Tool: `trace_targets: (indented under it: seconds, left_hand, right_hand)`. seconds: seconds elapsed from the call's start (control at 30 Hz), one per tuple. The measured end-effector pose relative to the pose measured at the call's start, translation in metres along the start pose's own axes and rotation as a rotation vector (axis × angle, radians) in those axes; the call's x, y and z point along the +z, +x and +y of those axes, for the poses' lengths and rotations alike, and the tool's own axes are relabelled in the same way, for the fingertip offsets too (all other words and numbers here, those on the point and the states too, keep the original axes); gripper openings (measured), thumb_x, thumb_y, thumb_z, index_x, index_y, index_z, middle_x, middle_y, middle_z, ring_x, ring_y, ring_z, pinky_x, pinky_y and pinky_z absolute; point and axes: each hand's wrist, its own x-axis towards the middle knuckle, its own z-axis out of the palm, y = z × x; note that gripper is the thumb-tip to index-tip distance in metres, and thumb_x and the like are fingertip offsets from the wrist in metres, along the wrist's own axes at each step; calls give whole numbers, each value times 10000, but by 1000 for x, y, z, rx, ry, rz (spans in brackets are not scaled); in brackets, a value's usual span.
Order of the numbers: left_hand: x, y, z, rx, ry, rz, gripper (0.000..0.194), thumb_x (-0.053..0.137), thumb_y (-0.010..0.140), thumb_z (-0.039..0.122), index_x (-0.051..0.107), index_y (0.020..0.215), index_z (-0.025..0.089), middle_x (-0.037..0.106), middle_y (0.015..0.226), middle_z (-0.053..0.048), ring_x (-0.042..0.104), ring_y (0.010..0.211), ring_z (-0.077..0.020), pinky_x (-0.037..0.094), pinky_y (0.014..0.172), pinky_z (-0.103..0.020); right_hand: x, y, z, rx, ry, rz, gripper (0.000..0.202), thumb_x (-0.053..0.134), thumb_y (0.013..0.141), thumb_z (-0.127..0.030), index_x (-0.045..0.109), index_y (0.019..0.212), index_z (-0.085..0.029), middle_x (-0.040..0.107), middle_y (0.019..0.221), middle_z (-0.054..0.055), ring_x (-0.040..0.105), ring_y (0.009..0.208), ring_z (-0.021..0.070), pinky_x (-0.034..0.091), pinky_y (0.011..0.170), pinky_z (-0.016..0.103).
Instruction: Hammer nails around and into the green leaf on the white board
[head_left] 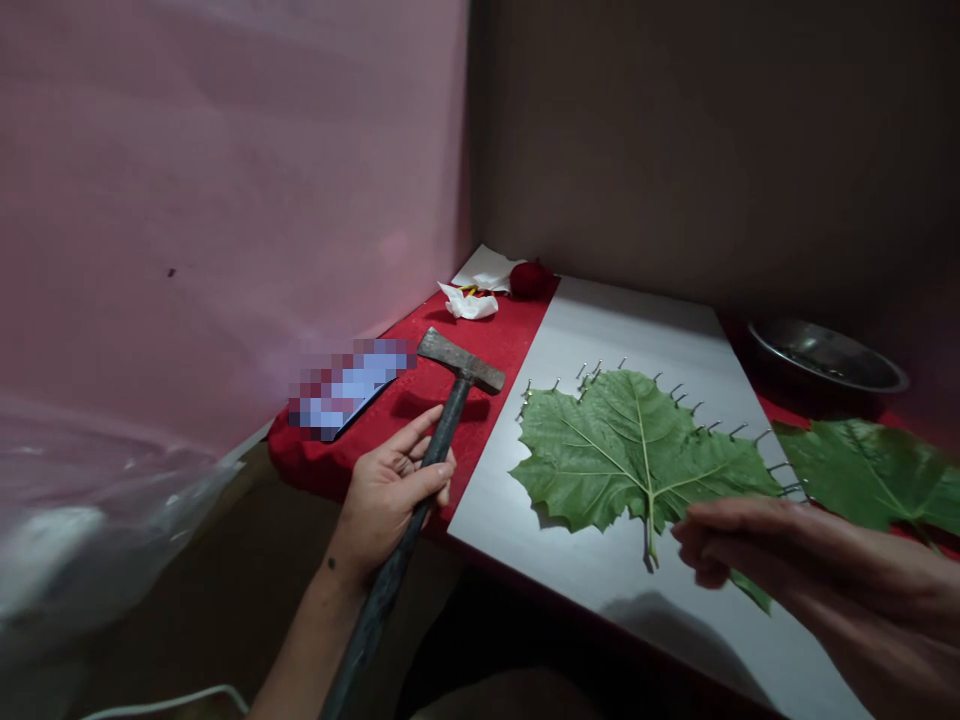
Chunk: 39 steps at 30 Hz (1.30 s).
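Note:
My left hand (401, 475) is closed around the dark handle of a hammer (461, 362), its metal head raised over the red cloth. A large green leaf (615, 440) lies on a white board (510, 480), with several nails (679, 392) standing along its upper and right edges. Over the leaf's lower right part hovers my right hand (757, 545), slightly blurred. Its fingers look bent together, and whatever may be between them is hidden. Another green leaf (870, 470) lies to the right, partly beyond the board.
A metal bowl (829, 357) with small items sits at the back right. On the red cloth (517, 330) are a blurred-out phone (352, 390), crumpled white paper (472, 303) and a red ball-like object (530, 279). Walls (360, 170) rise left and behind; plastic sheeting (127, 540) hangs lower left.

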Motion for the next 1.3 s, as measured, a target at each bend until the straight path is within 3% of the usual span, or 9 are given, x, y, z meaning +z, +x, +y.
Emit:
trace_targets:
  seconds: [0.1, 0.23, 0.33, 0.47, 0.67, 0.83, 1.07, 1.3]
  left_hand:
    - [0, 0, -1, -4, -25, -8, 640, 721, 708, 205, 514, 1313, 186, 654, 776, -20, 534, 476, -90, 367, 357, -182]
    - [1, -1, 0, -7, -54, -11, 624, 712, 706, 184, 528, 1302, 182, 627, 730, -2, 528, 471, -84, 354, 367, -180]
    - [2, -1, 0, -11, -71, -13, 619, 703, 708, 179, 531, 1303, 187, 623, 712, 3, 494, 435, -71, 321, 353, -182]
    - [2, -1, 1, -15, -88, -17, 626, 702, 699, 169, 539, 1304, 184, 620, 682, 7, 489, 437, -79, 330, 367, -193]
    - [2, 0, -1, -13, -104, -28, 635, 683, 697, 151, 533, 1313, 195, 622, 732, 11, 517, 483, -88, 427, 460, -222]
    - [1, -1, -2, -13, -99, -52, 626, 663, 707, 126, 528, 1314, 193, 603, 709, 20, 516, 487, -88, 426, 478, -226]
    - [0, 1, -5, -7, -105, -53, 619, 658, 721, 133, 520, 1321, 201, 603, 712, 19, 526, 496, -97, 426, 490, -239]
    - [1, 1, -2, -24, -80, -63, 631, 654, 734, 134, 488, 1342, 174, 587, 693, 34, 517, 503, -81, 394, 491, -215]
  right_hand:
    - [12, 30, -1, 205, 276, -145, 112, 663, 797, -314, 737, 875, -285, 727, 722, 12, 694, 579, 179, 587, 511, 186]
    - [40, 60, 7, 446, 439, -185, 132, 703, 738, -298, 732, 793, -182, 717, 700, 66, 682, 585, 176, 583, 542, 238]
    - [62, 75, 14, 538, 513, -167, 222, 750, 670, -286, 695, 842, -156, 708, 682, 57, 658, 571, 155, 575, 550, 271]
    - [84, 85, 22, 519, 527, -146, 291, 772, 644, -326, 630, 839, -164, 689, 687, 35, 642, 565, 146, 561, 547, 295]
    - [100, 83, 27, 462, 330, -125, 273, 760, 650, -385, 620, 735, -166, 634, 630, 10, 585, 530, 122, 514, 521, 272]
    - [99, 88, 25, 513, 349, -131, 284, 760, 642, -401, 624, 715, -162, 617, 617, 8, 551, 513, 112, 486, 481, 254]
    - [104, 90, 26, 475, 298, -117, 185, 735, 666, -323, 666, 722, -160, 632, 642, 11, 539, 548, 106, 468, 521, 248]
    - [96, 84, 23, 411, 334, -82, 258, 697, 695, -277, 677, 931, -176, 676, 753, 23, 601, 667, 130, 503, 643, 289]
